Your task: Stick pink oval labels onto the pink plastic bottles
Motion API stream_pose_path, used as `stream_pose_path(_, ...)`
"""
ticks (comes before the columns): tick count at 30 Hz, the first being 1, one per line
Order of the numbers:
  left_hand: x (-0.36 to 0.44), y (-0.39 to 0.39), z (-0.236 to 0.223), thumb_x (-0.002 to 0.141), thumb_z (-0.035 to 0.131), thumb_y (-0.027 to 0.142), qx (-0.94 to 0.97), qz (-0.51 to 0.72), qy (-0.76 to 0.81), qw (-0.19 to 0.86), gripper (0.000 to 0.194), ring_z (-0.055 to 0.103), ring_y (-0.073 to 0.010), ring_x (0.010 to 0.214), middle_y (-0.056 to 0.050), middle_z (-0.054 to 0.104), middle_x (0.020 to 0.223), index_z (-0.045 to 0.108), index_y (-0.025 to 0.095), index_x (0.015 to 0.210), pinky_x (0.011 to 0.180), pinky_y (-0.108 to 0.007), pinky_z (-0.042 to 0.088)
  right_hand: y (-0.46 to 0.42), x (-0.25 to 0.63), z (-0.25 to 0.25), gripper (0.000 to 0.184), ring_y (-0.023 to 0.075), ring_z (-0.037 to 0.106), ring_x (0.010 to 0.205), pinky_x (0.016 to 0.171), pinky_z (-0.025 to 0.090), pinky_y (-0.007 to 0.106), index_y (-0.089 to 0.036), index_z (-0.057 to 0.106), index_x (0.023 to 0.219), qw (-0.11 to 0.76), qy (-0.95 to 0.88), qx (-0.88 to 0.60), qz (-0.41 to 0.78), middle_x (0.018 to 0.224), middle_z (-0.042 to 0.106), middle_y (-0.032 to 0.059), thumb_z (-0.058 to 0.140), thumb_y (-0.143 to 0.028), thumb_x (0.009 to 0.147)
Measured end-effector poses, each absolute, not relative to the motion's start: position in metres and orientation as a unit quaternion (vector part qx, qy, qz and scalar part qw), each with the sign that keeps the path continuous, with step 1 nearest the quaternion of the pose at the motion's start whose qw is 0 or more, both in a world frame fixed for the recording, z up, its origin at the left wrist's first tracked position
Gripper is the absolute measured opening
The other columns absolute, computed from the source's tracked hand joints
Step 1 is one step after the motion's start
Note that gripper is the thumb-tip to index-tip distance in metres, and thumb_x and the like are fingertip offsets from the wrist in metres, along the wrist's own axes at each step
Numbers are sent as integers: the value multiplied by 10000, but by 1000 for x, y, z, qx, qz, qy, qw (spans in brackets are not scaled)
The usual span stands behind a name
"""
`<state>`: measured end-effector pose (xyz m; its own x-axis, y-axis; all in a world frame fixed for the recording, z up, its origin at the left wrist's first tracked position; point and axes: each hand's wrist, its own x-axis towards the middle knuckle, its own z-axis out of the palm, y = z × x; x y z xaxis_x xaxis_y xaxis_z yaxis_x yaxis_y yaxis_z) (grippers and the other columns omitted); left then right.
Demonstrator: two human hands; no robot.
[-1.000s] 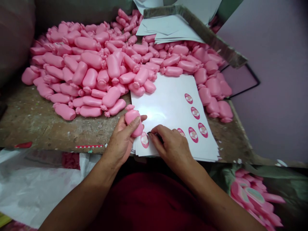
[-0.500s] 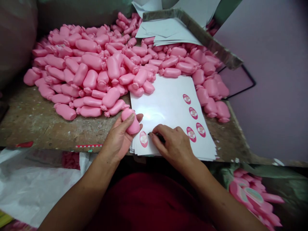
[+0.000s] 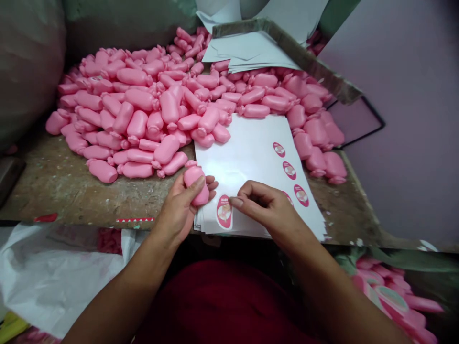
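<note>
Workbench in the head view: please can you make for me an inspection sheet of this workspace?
Surface: worn, speckled wooden workbench.
Job's things: stack of white sheets with pink oval labels; pink moulded bottles heaped behind.
Clutter: loose paper sheets on a board at the back.
Grips: left hand holds one bottle; right hand pinches just above the sheets, anything held is unclear.
Cables: nothing seen.
Surroundings: lilac wall; white plastic bag.

Scuffed wooden workbench [image 3: 53,184], crumpled white plastic bag [image 3: 46,272], loose paper sheets [image 3: 247,50], floral cloth [image 3: 390,301], lilac wall [image 3: 405,95]
</note>
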<state>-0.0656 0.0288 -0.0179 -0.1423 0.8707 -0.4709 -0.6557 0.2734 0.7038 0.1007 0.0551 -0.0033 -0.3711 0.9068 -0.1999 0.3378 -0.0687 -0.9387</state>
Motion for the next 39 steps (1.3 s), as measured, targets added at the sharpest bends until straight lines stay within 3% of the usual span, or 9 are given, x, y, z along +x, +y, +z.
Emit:
stream_pose_path(3,-60,18,-10,817,749,270,149,562,449,678,355,679,-132,751,-14,709,869,596,205,1131,713,-237,540,55,98,2,335,99,366,542,493,289,243,-213,505,627,277,-620,-481,555,585,445,-51,684,-456,773)
stream_pose_path(8,-53,8,0,885,612,574,108,534,399,738,452,692,-194,914,-40,699,958,615,216,1161,803,-310,557,54,96,4,323,108,399,561,503,318,244,-213,514,627,285,-628,-476,545,590,467,-42,685,-438,784)
stream_pose_path(12,-51,8,2,879,547,664,109,521,393,750,549,688,-213,958,-61,705,992,620,203,1169,800,-315,557,54,97,1,339,121,445,585,536,361,258,-215,518,630,279,-627,-476,549,608,523,-28,693,-462,783)
stream_pose_path(18,-50,9,4,939,445,643,117,527,393,744,532,674,-164,834,-47,699,910,637,189,1141,678,-247,533,54,97,-1,322,124,446,583,545,357,266,-215,530,635,282,-621,-484,549,605,525,-29,677,-459,784)
stream_pose_path(23,-50,9,3,916,486,649,115,525,401,742,513,634,-130,731,-24,680,894,655,210,1122,605,-226,505,53,97,-3,312,123,463,594,562,367,268,-214,532,640,298,-621,-492,532,605,533,-32,676,-444,794)
stream_pose_path(39,-50,8,-3,885,537,662,134,517,418,735,523,640,-189,934,-53,672,972,645,217,1139,663,-242,495,55,97,-10,313,121,460,581,556,359,270,-218,525,638,295,-622,-503,522,595,540,-38,671,-444,799)
